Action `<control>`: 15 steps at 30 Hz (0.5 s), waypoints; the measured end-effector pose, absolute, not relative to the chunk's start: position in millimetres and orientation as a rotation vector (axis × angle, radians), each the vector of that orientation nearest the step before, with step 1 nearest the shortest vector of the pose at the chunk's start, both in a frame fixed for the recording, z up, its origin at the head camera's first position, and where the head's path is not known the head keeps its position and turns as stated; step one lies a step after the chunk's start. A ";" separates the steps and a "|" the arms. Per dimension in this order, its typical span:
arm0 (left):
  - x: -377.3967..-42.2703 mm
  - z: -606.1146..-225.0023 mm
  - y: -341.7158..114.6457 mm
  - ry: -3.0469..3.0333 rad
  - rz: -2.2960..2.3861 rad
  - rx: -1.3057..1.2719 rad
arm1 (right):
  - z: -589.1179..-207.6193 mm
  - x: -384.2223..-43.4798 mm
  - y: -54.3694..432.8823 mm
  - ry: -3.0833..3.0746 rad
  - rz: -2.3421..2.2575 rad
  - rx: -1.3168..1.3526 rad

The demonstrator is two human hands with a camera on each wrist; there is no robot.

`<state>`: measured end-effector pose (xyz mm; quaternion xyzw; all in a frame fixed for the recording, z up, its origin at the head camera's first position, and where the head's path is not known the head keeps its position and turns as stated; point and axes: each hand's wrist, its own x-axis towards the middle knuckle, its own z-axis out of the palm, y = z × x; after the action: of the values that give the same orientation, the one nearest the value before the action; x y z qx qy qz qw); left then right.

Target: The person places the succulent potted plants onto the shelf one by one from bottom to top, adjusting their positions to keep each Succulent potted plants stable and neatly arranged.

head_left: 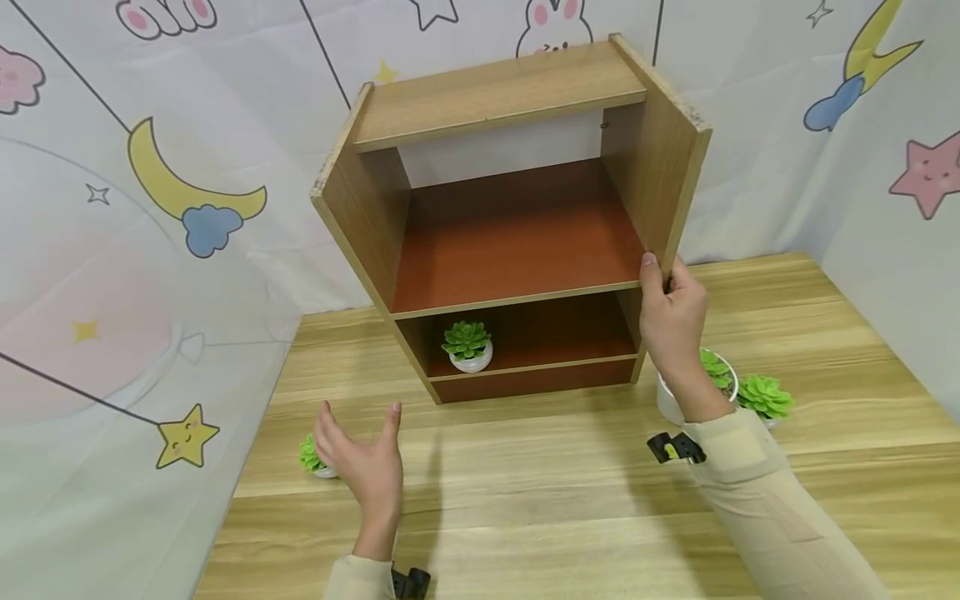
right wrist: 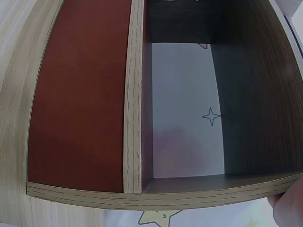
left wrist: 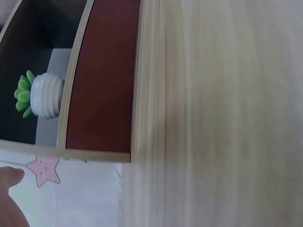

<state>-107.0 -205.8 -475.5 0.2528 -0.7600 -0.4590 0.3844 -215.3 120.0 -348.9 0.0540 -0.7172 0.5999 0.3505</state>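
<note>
A small wooden shelf unit (head_left: 517, 237) with reddish-brown boards stands on the table. My right hand (head_left: 673, 312) grips the front edge of its right side panel, thumb on the inner face. In the right wrist view, part of that hand (right wrist: 289, 205) shows beside the panel edge. My left hand (head_left: 367, 462) is raised left of the shelf's foot, fingers spread and apart from it. On the lower shelf sits a succulent in a white ribbed pot (head_left: 471, 354), also seen in the left wrist view as a white pot (left wrist: 46, 95).
A small green succulent (head_left: 311, 454) stands behind my left hand. Right of the shelf are a larger white pot (head_left: 667, 402), partly hidden by my right wrist, and another green succulent (head_left: 765, 397). A printed cloth backdrop (head_left: 285, 125) hangs behind the wooden table (head_left: 540, 500).
</note>
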 end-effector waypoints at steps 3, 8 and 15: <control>-102.5 -475.5 -212.0 -1.922 -1.217 0.680 | -348.8 -214.8 120.1 -1.864 1.554 0.145; -95.4 -475.5 -217.6 -1.913 -1.221 0.670 | -348.7 -213.1 120.0 -1.873 1.557 0.142; -93.8 -476.1 -218.5 -1.892 -1.172 0.652 | -349.2 -213.9 120.7 -1.865 1.551 0.144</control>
<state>-93.8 -218.5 -476.1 0.2578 -0.7478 -0.4633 0.3995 -213.9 120.7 -349.2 0.0556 -0.7193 0.5983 0.3486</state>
